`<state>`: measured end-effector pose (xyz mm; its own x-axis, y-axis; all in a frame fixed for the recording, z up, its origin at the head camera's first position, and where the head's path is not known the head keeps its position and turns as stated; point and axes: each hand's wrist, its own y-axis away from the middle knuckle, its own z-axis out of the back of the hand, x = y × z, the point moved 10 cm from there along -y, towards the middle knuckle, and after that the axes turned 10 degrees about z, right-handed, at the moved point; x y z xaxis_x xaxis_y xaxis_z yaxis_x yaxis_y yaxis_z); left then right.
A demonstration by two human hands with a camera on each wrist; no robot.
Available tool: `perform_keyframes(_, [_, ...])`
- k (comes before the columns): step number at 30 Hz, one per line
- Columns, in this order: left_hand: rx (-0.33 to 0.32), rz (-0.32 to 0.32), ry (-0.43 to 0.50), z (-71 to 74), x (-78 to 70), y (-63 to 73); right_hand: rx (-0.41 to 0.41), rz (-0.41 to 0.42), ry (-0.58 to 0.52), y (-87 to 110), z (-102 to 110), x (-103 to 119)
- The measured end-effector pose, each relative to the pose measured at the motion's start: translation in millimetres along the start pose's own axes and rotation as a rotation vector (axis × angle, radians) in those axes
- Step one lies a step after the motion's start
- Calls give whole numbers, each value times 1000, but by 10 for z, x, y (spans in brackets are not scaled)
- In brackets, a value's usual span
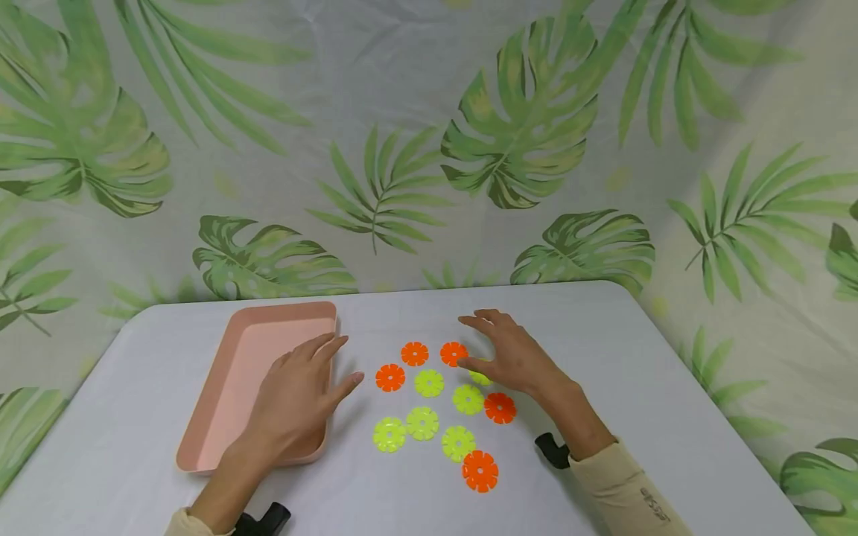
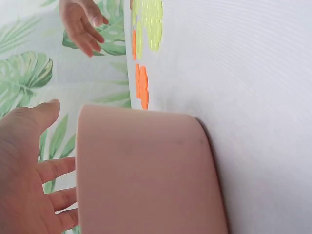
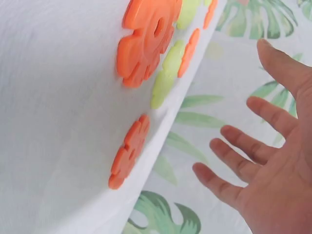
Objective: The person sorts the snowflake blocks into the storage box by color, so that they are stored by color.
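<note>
Several orange and yellow-green notched plastic discs, each with a small centre hole, lie flat on the white table. Among them are an orange disc point(image 1: 480, 471) at the near side and a yellow-green disc point(image 1: 389, 434) at the left. My left hand point(image 1: 295, 394) hovers over the right side of a pink tray point(image 1: 201, 417), fingers spread and holding nothing. Above the far right discs is my right hand point(image 1: 512, 353), its fingers apart and nothing in them; it partly hides a yellow-green disc point(image 1: 480, 374). In the right wrist view an orange disc point(image 3: 129, 152) lies below the right hand point(image 3: 273, 161).
The white table point(image 1: 670, 447) has rounded far corners and meets a leaf-print cloth point(image 1: 402, 89) behind it. Black wrist-worn devices show at the left wrist point(image 1: 264, 519) and the right wrist point(image 1: 553, 450).
</note>
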<state>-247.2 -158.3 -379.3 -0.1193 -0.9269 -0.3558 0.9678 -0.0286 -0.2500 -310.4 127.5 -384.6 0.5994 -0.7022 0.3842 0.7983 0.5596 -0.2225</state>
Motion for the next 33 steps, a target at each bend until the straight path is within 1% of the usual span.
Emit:
perform_keyframes(3, [9, 22, 20, 5, 84, 22, 16, -8, -85, -22, -62, -8])
perform_keyframes(6, [33, 58, 44, -1, 188, 51, 25, -4, -150, -42, -118, -9])
perform_keyframes(9, [54, 96, 73, 8, 295, 87, 36, -1, -179, -72, -177, -12])
perform_keyframes(13, [50, 117, 90, 75, 413, 137, 52, -6, -198, -111, -247, -24])
perform_keyframes(19, [36, 125, 104, 188, 589, 203, 91, -28, -224, -150, -321, -55])
perform_keyframes(24, [23, 121, 114, 297, 692, 235, 114, -36, -238, -173, -369, -86])
perform_keyframes(26, [27, 136, 108, 325, 746, 246, 126, -48, -243, -185, -391, -103])
perform_keyframes(31, [79, 216, 98, 335, 931, 305, 156, -88, -236, -218, -443, -152])
perform_keyframes(33, [76, 227, 93, 356, 995, 330, 163, -97, -237, -234, -450, -159])
